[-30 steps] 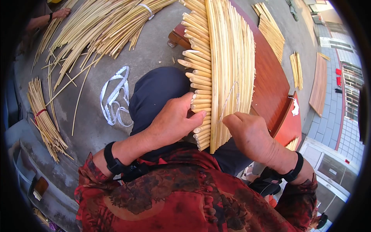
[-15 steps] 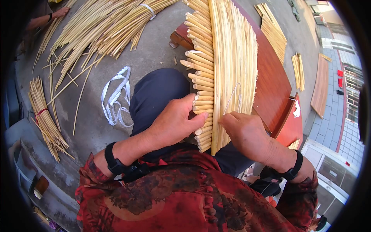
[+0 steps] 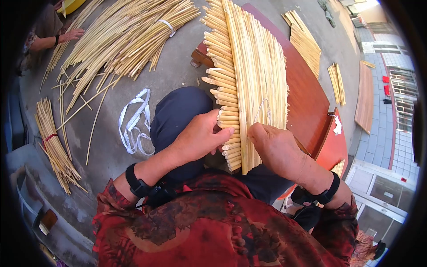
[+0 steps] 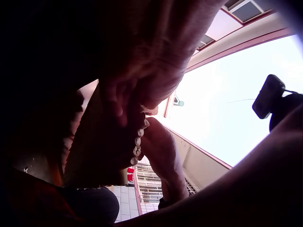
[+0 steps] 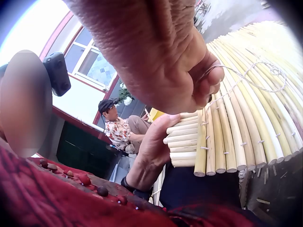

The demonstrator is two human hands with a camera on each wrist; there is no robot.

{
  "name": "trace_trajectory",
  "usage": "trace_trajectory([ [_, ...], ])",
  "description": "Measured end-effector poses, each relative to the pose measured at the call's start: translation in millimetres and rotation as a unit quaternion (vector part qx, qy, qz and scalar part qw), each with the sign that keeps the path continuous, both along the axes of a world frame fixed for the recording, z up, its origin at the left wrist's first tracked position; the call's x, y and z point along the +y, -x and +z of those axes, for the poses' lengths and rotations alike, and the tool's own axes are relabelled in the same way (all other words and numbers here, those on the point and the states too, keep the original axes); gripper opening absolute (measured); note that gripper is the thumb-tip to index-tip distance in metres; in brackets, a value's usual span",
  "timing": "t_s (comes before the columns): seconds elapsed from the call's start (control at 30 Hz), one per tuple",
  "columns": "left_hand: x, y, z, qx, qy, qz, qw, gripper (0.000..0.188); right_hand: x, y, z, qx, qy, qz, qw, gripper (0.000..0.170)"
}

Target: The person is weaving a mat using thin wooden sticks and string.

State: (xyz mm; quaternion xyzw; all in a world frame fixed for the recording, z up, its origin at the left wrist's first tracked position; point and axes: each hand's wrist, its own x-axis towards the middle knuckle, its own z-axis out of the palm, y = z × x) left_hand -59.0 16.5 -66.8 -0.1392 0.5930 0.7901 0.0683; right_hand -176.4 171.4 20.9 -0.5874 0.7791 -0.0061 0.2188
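A curved mat of pale, peeled stalks [image 3: 267, 66] lies over the lap and the table edge, with two layers crossing at an angle. My left hand [image 3: 198, 135] grips its near left edge, thumb on top of the cut stalk ends and fingers underneath. Close beside it, my right hand [image 3: 278, 151] pinches a thin pale thread [image 5: 265, 90] over the near end of the mat. The thread trails from the curled fingers in a loose loop across the stalks. Small stitches cross the stalks in the right wrist view. The fingertips partly hide what they pinch.
A reddish-brown table [image 3: 307, 89] stands under the mat. Large stalk bundles [image 3: 129, 40] lie on the ground at upper left, a smaller tied bundle [image 3: 55, 147] below them. White strips [image 3: 133, 124] lie near the knee. Another person [image 5: 120, 132] sits close by.
The head view has shifted slightly. My right hand has turned a little, still close to the mat's edge, while my left hand keeps its grip. The other person's hand shows more.
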Motion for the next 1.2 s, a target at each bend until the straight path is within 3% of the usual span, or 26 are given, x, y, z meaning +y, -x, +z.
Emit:
trace_trajectory([
  [0.13,0.7,-1.1,1.7,-0.015,-0.010,-0.010,1.000,0.019,1.6,3.1,5.5,0.000,-0.021,0.044,0.999,0.022],
  [0.43,-2.7,0.1,0.9,-0.015,-0.034,-0.008,0.999,0.020,-0.3,3.9,-1.3,-0.034,-0.028,-0.001,0.999,0.021],
  [0.63,-3.2,1.9,-2.6,-0.022,-0.039,-0.014,0.999,0.020,-9.0,14.9,8.7,-0.015,-0.050,0.061,0.997,0.018],
  [1.2,-0.7,2.6,-9.8,0.011,-0.066,0.014,0.998,0.022,-4.0,1.2,-3.7,-0.031,-0.049,-0.035,0.998,0.021],
])
